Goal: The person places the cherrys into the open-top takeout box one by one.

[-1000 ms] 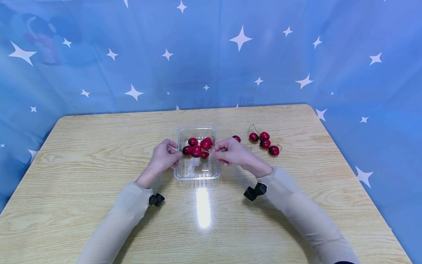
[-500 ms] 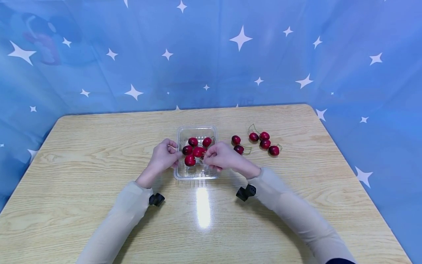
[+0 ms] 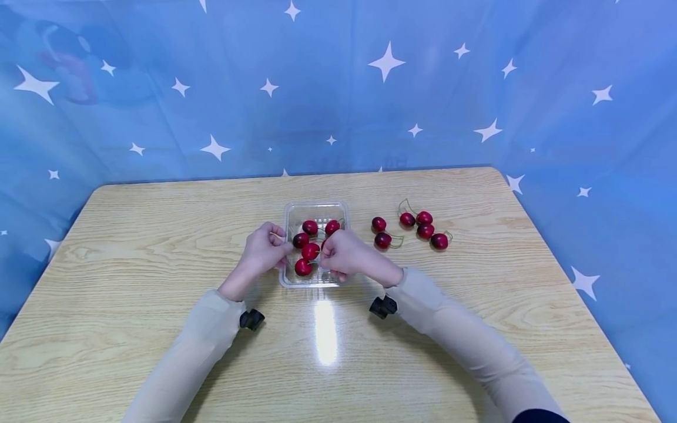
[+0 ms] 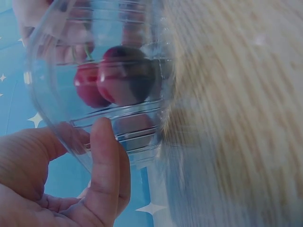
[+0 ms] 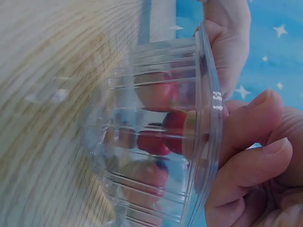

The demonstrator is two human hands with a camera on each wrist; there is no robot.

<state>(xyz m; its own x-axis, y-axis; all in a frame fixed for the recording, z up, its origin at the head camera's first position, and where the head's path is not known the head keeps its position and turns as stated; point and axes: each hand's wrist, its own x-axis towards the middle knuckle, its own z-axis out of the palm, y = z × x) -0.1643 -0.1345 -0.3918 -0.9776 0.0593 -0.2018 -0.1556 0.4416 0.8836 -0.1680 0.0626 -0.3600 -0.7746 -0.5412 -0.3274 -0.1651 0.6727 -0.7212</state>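
A clear plastic box (image 3: 317, 282) stands on the table with several dark red cherries in it. My left hand (image 3: 261, 251) grips its left wall; in the left wrist view, fingers (image 4: 104, 161) lie along the outside and the thumb is at the rim. My right hand (image 3: 349, 255) reaches over the right side, thumb and fingers pinched together. From its fingertips thin stems run to two cherries, one in the middle (image 3: 311, 251) and one nearer the front (image 3: 303, 267). In the right wrist view, red cherries (image 5: 175, 130) show through the ribbed wall. The right hand hides part of the box.
To the right of the box, several cherries with stems lie on the wooden table (image 3: 158, 252): a pair (image 3: 383, 239) nearer and a cluster (image 3: 425, 231) farther right. A blue curtain with white stars (image 3: 338, 88) hangs behind the table's back edge.
My right hand has moved left and over the box, bringing the two cherries down toward its front. Two cherries beside the box have come into full view. The left hand stays put.
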